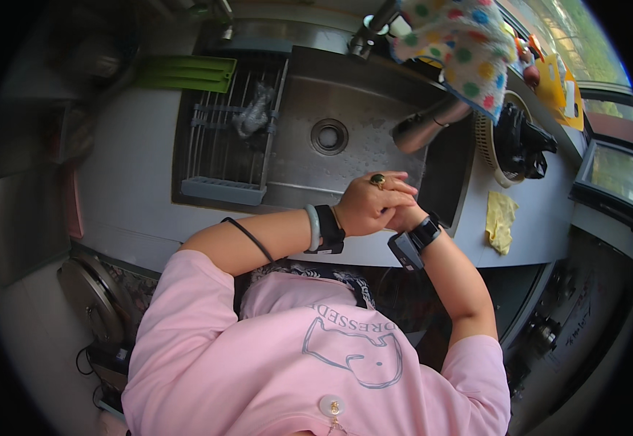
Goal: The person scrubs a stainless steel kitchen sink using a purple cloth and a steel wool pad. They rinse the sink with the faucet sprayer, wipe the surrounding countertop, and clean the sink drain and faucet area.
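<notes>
My left hand (372,204), with a dark-stoned ring on one finger, is folded over my right hand (406,216). The two are pressed together above the front edge of the steel sink (375,156). Nothing shows between the fingers, and the left hand hides most of the right. My left wrist carries a pale bangle and a black band (327,228). On my right wrist is a black watch (425,232). The sink drain (329,136) lies just beyond my hands.
A grey dish rack (223,156) spans the sink's left side, with a green board (188,73) behind it. A metal cup (424,127) lies in the sink under a dotted cloth (462,43). To the right are a yellow rag (500,220) and a basket (492,149).
</notes>
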Tool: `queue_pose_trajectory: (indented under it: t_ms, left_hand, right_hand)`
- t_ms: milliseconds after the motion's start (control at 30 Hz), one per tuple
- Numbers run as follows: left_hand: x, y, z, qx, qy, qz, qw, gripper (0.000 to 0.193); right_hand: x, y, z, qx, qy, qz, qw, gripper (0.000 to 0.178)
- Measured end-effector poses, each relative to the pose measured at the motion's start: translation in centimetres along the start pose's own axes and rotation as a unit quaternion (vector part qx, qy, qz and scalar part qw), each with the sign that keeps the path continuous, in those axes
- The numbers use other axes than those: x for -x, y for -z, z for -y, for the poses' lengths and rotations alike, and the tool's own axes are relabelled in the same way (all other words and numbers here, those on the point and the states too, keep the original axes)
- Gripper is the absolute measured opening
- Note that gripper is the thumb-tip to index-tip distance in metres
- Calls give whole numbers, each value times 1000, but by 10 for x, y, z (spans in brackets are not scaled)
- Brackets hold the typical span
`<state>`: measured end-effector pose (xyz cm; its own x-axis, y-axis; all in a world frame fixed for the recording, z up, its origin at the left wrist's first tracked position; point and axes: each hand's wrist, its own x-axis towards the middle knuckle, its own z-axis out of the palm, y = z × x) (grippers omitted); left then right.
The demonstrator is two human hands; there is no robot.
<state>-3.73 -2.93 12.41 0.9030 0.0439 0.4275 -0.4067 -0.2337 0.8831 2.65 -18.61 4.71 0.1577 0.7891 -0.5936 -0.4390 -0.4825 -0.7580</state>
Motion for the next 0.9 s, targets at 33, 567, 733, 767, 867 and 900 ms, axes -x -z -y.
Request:
queue_pose_trajectory:
  t_ms: [33,567,733,767,867,900]
  left_hand:
    - [4,0,2,2,-6,8,1000,35]
    - [55,74,36,60,363,-59,928,57]
    - [127,154,8,114,413,-346,835,47]
    - [144,172,3,84,422,-397,811,48]
    - [193,229,-3,-56,381,-494,779,52]
    - [208,246,-2,-92,407,-512,750,54]
  right_hand:
    - [-1,5,-10,239,82,15,967,62]
    - [-17,-24,72,-235,-30,-227,945,33]
    - [-74,-44,65,86,1,-201,976,41]
    - [-94,-52,63,136,24,-190,972,46]
    - [-147,-75,59,258,45,-216,940,59]
    - [-162,-82,57,296,46,-231,925,64]
